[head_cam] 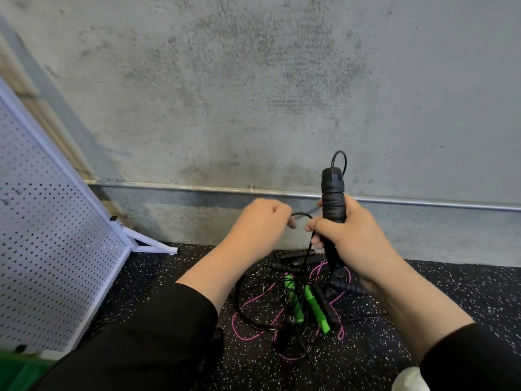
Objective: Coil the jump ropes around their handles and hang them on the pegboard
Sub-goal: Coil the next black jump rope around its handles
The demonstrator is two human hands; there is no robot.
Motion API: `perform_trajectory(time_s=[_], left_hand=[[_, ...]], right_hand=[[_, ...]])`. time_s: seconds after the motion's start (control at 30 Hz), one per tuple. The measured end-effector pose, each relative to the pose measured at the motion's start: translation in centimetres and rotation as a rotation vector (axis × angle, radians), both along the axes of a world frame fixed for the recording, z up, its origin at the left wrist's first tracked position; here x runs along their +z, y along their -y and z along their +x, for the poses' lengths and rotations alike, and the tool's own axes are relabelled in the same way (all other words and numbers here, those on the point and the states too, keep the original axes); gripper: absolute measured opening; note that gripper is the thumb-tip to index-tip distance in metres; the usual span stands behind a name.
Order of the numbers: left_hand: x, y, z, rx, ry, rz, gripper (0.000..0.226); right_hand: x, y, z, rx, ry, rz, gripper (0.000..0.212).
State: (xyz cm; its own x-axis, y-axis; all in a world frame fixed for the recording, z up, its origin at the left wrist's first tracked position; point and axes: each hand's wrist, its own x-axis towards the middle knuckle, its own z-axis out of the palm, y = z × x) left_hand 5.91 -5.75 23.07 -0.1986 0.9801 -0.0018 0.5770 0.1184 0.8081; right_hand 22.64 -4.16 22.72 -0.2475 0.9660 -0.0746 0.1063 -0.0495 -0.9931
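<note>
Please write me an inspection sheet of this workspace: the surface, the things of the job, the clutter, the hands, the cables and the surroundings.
Surface: dark speckled floor, running up to the wall.
Job's things: black handle held upright; its black cord loops toward the left hand. Pegboard leans at the left, nothing seen hanging on it.
Clutter: tangled pile on the floor with green handles, black handles, a pink rope and black cords.
Hands: right hand grips the black handle; left hand curls round the cord.
Cables: nothing seen apart from the ropes.
Surroundings: concrete wall with a metal conduit along it.
</note>
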Motion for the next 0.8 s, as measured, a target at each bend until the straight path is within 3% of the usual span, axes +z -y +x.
perform_trajectory(time_s=[0.1,0.2,0.27,0.37,0.43,0.57,0.67,0.8], left_hand=[[-0.1,0.2,0.3,0.064,-0.012,0.192,0.019],[-0.3,0.2,-0.3,0.106,-0.074,0.469,0.034],[-0.4,0.0,-0.1,-0.004,-0.1,0.374,0.041],[-1.2,0.2,0.9,-0.223,-0.24,0.029,0.022],[-1.7,0.4,1.4,-0.325,-0.284,-0.057,0.033],[-2.3,0.3,1.8,-0.37,-0.266,-0.086,0.014],[-2.2,0.1,2.0,-0.339,-0.254,-0.034,0.023],[-1.4,-0.4,1.6,-0.158,0.041,0.025,0.022]], right_hand=[[0.4,-0.2,0.3,-0.024,-0.014,0.014,0.028],[0.5,-0.4,0.4,-0.041,-0.029,0.022,0.027],[0.6,-0.5,0.4,-0.064,-0.056,0.033,0.026],[1.0,-0.6,0.4,-0.085,-0.097,0.053,0.028],[1.3,-0.7,0.5,-0.084,-0.119,0.057,0.03],[1.8,-0.6,0.6,-0.087,-0.185,0.029,0.03],[1.9,-0.6,0.7,-0.132,-0.196,0.008,0.027],[1.0,-0.7,0.8,-0.116,-0.097,-0.073,0.024]])
